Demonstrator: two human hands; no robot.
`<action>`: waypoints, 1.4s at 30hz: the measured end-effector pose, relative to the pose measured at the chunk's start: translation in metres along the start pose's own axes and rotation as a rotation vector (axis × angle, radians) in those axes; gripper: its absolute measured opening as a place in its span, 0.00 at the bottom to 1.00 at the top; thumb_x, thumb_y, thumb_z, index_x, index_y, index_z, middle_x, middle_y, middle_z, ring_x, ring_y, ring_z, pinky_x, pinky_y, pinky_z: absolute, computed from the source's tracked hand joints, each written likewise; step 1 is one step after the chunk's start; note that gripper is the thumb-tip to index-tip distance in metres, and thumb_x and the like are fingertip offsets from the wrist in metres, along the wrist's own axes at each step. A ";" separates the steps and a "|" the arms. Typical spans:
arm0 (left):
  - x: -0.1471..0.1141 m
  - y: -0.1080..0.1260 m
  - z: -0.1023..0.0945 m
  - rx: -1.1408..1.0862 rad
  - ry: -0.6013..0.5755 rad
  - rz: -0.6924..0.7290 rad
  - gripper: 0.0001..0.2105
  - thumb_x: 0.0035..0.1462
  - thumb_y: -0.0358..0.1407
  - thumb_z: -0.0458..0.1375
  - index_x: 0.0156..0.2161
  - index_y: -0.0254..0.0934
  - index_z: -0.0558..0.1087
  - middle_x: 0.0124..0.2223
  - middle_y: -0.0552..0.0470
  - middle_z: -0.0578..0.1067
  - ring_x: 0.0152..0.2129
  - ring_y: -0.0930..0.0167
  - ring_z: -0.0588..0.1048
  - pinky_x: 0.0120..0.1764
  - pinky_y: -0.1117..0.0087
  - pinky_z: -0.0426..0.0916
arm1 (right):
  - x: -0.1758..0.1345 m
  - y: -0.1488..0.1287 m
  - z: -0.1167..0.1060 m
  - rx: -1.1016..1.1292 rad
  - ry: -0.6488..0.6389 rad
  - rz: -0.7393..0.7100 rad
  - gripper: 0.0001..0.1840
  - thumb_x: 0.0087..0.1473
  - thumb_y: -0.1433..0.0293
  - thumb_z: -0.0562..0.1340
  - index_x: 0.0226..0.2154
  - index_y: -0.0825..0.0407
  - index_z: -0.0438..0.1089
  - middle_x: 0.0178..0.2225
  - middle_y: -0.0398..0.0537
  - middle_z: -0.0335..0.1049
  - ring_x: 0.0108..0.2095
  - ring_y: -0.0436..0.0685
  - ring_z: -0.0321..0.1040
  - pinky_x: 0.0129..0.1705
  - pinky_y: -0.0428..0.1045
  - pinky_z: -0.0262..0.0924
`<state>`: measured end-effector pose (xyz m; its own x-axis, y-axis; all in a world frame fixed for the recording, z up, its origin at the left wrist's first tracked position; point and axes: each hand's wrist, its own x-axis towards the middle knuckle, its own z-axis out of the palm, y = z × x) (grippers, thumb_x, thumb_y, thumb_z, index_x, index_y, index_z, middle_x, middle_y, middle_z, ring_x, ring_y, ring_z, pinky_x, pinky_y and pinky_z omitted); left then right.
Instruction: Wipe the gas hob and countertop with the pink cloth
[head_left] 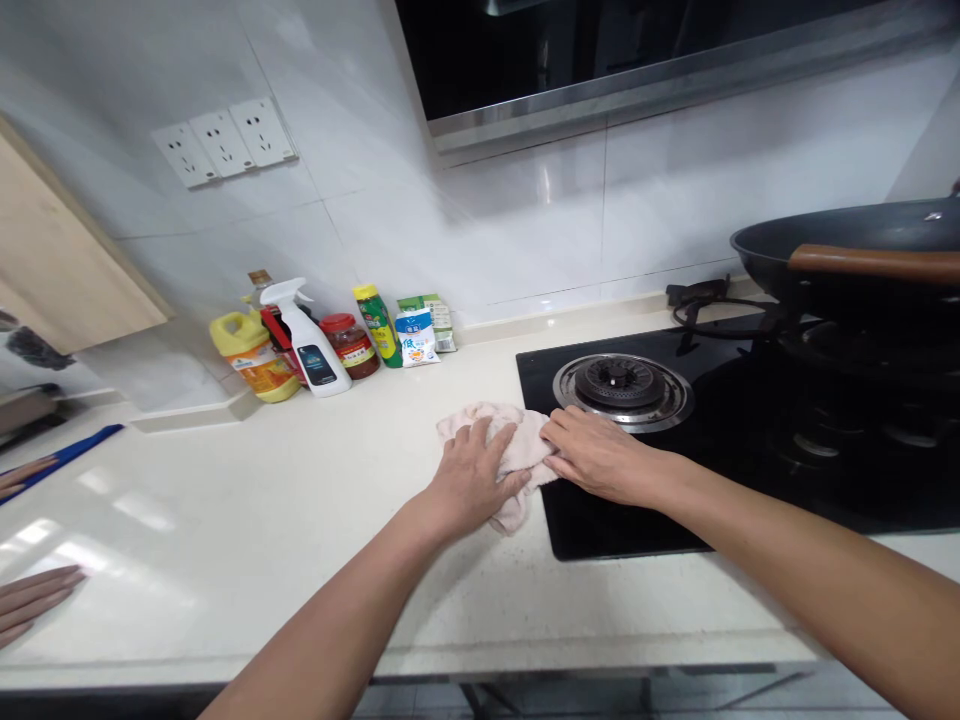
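Observation:
A pale pink cloth (517,445) lies crumpled on the white counter, its right side reaching the edge of the black glass cooktop (630,520). My left hand (472,475) rests on top of the cloth with its fingers spread. At the cloth's right side, my right hand (592,450) has its fingers bent and closed on the fabric, just in front of the round burner (622,390).
Against the wall stand a white spray bottle (311,340), a yellow jug (255,360), a red-lidded jar (350,347), a green bottle (379,325) and packets (417,338). A wok (862,245) sits at right. Another person's hand (34,600) is on the counter at left, near a blue cloth (82,447).

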<state>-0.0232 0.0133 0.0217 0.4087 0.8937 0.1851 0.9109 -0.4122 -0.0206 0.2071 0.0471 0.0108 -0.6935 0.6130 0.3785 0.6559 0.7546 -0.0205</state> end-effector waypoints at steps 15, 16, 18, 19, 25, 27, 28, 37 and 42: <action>0.001 0.000 0.001 0.011 0.001 -0.007 0.31 0.65 0.52 0.54 0.67 0.39 0.58 0.66 0.34 0.58 0.58 0.48 0.64 0.55 0.45 0.62 | 0.001 0.001 0.001 -0.008 -0.011 -0.002 0.07 0.65 0.64 0.56 0.38 0.51 0.64 0.39 0.50 0.65 0.39 0.59 0.61 0.41 0.53 0.54; 0.001 -0.001 0.001 0.008 0.006 -0.005 0.31 0.65 0.52 0.54 0.67 0.40 0.58 0.66 0.34 0.58 0.57 0.48 0.64 0.55 0.45 0.62 | 0.001 0.001 0.001 -0.004 -0.007 -0.003 0.07 0.65 0.64 0.56 0.38 0.51 0.64 0.39 0.50 0.65 0.39 0.58 0.61 0.41 0.53 0.54; 0.001 -0.001 0.002 0.001 0.012 -0.002 0.31 0.65 0.52 0.54 0.67 0.41 0.58 0.66 0.35 0.58 0.57 0.49 0.64 0.55 0.45 0.62 | 0.001 0.001 0.001 0.004 -0.002 -0.006 0.07 0.65 0.64 0.56 0.39 0.51 0.65 0.39 0.50 0.65 0.39 0.58 0.61 0.42 0.53 0.55; 0.001 -0.002 0.003 -0.002 0.013 0.000 0.31 0.65 0.52 0.54 0.67 0.41 0.58 0.66 0.35 0.58 0.57 0.49 0.64 0.55 0.45 0.62 | 0.001 0.001 0.001 0.008 -0.001 -0.005 0.07 0.65 0.64 0.57 0.39 0.51 0.65 0.39 0.50 0.66 0.39 0.58 0.61 0.42 0.53 0.55; 0.003 -0.003 0.005 -0.006 0.020 0.000 0.31 0.64 0.53 0.54 0.67 0.42 0.59 0.65 0.37 0.60 0.56 0.51 0.65 0.55 0.46 0.63 | 0.003 0.005 0.002 0.043 -0.016 0.036 0.09 0.65 0.63 0.57 0.41 0.51 0.66 0.41 0.50 0.67 0.42 0.59 0.62 0.44 0.53 0.56; 0.004 -0.003 0.007 -0.004 0.035 0.001 0.31 0.64 0.53 0.54 0.66 0.41 0.60 0.64 0.37 0.61 0.56 0.51 0.66 0.55 0.47 0.63 | 0.005 0.007 0.004 0.049 -0.023 0.049 0.09 0.65 0.63 0.57 0.42 0.51 0.66 0.41 0.50 0.67 0.42 0.59 0.62 0.44 0.53 0.56; 0.005 -0.004 0.009 -0.005 0.046 0.002 0.31 0.64 0.53 0.55 0.66 0.41 0.60 0.64 0.37 0.61 0.56 0.51 0.66 0.55 0.47 0.63 | 0.005 0.008 0.005 0.047 -0.024 0.058 0.09 0.65 0.63 0.57 0.42 0.51 0.67 0.41 0.50 0.67 0.43 0.59 0.62 0.44 0.53 0.56; 0.031 -0.010 0.024 -0.076 0.069 -0.060 0.33 0.64 0.55 0.54 0.68 0.43 0.59 0.70 0.38 0.57 0.66 0.54 0.56 0.62 0.46 0.56 | 0.013 0.012 0.007 -0.147 -0.044 0.190 0.09 0.66 0.68 0.54 0.40 0.52 0.68 0.42 0.51 0.70 0.43 0.60 0.64 0.42 0.54 0.52; 0.049 -0.007 0.022 -0.118 0.014 -0.110 0.33 0.63 0.60 0.51 0.68 0.49 0.58 0.71 0.41 0.54 0.68 0.54 0.54 0.63 0.45 0.52 | 0.017 0.015 0.007 -0.132 -0.077 0.232 0.09 0.66 0.68 0.52 0.42 0.52 0.67 0.45 0.53 0.69 0.46 0.61 0.63 0.43 0.54 0.52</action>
<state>-0.0080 0.0639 0.0090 0.3051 0.9325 0.1935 0.9366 -0.3306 0.1164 0.2031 0.0700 0.0101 -0.5373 0.7858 0.3063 0.8296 0.5579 0.0241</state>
